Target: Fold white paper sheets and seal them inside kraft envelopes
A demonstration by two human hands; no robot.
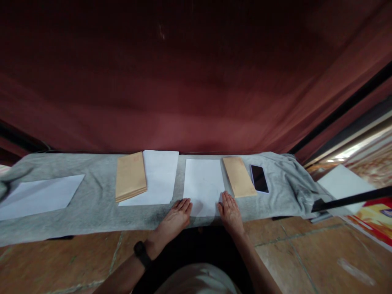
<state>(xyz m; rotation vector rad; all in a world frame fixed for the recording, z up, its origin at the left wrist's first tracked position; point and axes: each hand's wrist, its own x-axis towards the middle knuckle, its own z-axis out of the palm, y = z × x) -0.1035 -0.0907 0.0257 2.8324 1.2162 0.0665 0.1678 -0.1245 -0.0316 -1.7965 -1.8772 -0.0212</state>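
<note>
A white sheet of paper (203, 179) lies flat in front of me on a grey cloth. My left hand (178, 213) rests at its lower left edge, fingers stretched out and lying flat. At the lower right edge, my right hand (230, 210) also lies flat with its fingers extended. Just beyond the right hand is a single brown envelope (239, 177), slightly slanted. To the left, a stack of brown envelopes (131, 175) partly covers some white paper (161, 175). Neither hand grips anything.
A phone (259, 178) with a dark screen lies right of the single envelope. More white paper (39, 194) is at the far left. The grey cloth (98, 188) covers a narrow surface, backed by a dark red curtain (196, 102). Black bars (352, 200) stand at the right.
</note>
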